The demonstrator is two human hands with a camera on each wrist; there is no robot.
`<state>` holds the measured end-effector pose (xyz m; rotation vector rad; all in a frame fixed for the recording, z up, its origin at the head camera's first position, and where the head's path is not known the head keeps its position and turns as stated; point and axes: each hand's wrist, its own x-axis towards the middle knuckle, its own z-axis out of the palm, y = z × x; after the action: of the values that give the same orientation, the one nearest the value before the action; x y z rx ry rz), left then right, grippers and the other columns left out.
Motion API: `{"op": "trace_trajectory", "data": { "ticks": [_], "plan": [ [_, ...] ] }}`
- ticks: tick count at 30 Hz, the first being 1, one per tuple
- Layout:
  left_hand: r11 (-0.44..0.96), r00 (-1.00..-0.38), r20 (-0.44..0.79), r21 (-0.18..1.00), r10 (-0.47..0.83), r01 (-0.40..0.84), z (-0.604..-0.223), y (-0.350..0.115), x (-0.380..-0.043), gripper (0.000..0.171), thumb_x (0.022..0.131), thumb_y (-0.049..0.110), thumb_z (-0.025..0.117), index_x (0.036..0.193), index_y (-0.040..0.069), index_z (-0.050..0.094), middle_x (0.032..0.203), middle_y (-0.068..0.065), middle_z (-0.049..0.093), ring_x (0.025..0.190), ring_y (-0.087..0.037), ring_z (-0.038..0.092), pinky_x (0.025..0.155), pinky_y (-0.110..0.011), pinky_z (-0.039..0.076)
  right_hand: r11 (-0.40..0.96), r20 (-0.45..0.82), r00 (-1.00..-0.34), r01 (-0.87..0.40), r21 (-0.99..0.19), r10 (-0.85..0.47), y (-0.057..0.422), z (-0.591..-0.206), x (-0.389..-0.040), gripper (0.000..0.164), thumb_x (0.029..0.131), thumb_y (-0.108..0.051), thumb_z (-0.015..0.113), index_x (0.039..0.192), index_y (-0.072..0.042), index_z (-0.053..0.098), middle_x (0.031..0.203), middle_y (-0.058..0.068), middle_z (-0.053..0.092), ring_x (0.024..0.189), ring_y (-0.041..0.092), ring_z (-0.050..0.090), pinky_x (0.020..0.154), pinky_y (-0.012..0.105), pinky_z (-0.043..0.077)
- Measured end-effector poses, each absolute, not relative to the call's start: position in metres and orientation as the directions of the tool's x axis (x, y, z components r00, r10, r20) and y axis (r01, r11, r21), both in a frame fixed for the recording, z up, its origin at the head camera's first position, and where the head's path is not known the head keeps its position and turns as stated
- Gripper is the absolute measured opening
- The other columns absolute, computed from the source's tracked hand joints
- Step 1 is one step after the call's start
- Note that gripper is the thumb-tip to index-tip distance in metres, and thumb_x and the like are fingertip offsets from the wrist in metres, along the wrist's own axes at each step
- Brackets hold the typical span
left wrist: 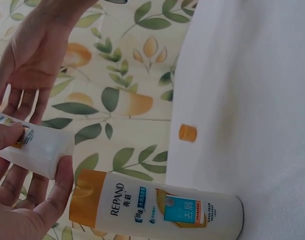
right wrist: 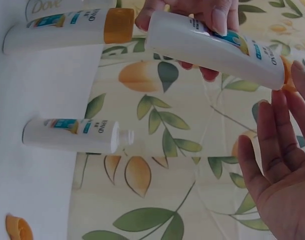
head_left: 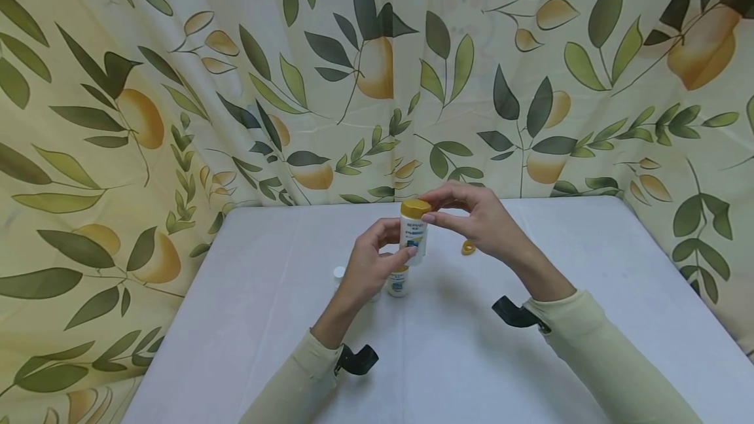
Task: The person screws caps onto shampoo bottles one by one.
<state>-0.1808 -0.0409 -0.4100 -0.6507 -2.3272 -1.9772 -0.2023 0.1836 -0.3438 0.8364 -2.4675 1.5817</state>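
My left hand (head_left: 366,267) grips a white shampoo bottle (head_left: 414,235) around its lower body and holds it up above the table. On its top is an orange cap (head_left: 415,207), which my right hand (head_left: 480,218) pinches between thumb and fingers. The right wrist view shows the bottle (right wrist: 212,47) on its side in that picture, with its cap (right wrist: 289,76) at my right thumb and fingertips. Just below the held bottle stands a second shampoo bottle (left wrist: 167,202) with an orange cap, labelled REPAND.
An uncapped white bottle (right wrist: 70,135) with a bare neck stands on the table. A loose orange cap (head_left: 468,247) lies right of the hands. A Dove bottle (right wrist: 45,7) is beside the capped one. A leaf-and-fruit curtain (head_left: 330,84) hangs behind the white tabletop (head_left: 265,319).
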Motion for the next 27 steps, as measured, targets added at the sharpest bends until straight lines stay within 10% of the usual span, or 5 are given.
{"op": "trace_trajectory", "data": {
  "ticks": [27],
  "plan": [
    [0.118, -0.915, 0.259, 0.944, 0.310, 0.307, -0.4090, -0.0373, -0.1787, 0.045, 0.092, 0.013, 0.076, 0.134, 0.017, 0.060, 0.126, -0.003, 0.065, 0.112, -0.020, 0.063, 0.087, -0.032, 0.060, 0.332, 0.368, -0.857, -0.486, -0.809, -0.360, 0.1810, -0.3450, -0.2016, 0.035, 0.090, -0.016, 0.079, 0.124, -0.012, 0.070, 0.116, 0.000, 0.069, 0.107, 0.017, 0.064, 0.105, 0.048, 0.049]
  ]
}}
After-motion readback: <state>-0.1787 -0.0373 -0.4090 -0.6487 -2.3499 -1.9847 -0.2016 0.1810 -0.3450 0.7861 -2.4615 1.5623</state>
